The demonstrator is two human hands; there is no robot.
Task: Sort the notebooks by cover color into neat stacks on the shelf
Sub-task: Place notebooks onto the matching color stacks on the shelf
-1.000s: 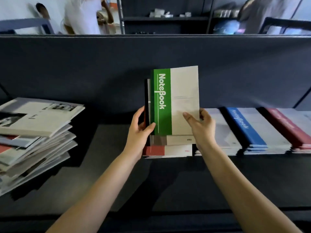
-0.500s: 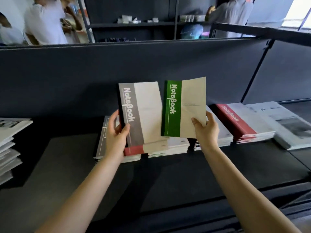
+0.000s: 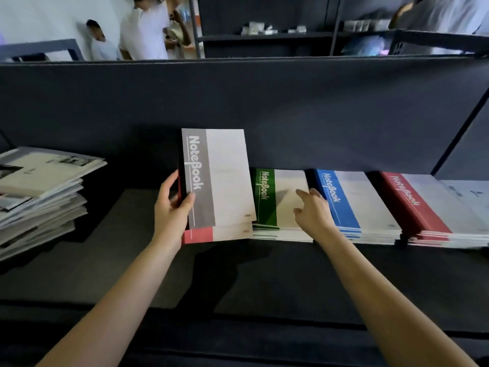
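Grey notebook (image 3: 211, 178) in front and a red notebook (image 3: 198, 235) showing below it make up the small bundle that the left hand (image 3: 172, 210) grips by the spine edge, thumb across the front cover and fingers behind. The bundle stands nearly upright, its lower edge close to the shelf (image 3: 132, 260). Just to the right of that hand lies the green stack (image 3: 264, 205). The right hand (image 3: 311, 210) rests on its top cover, holding nothing, with the forefinger stretched out flat on the paper. Beyond the right hand on its far side sit the blue stack (image 3: 352, 202) and then the red stack (image 3: 412, 205), each squared up. Well off to the left of the left hand is a loose pile of magazines (image 3: 39, 192). The step in hand looks like settling the green stack, with two covers left to place. I judge the next move calls for the right hand to lift off the green, take one notebook from the bundle and carry it to its own colour. The red has a stack waiting past the blue. No grey stack shows, so the grey likely needs a fresh spot on the bare shelf near the left hand.
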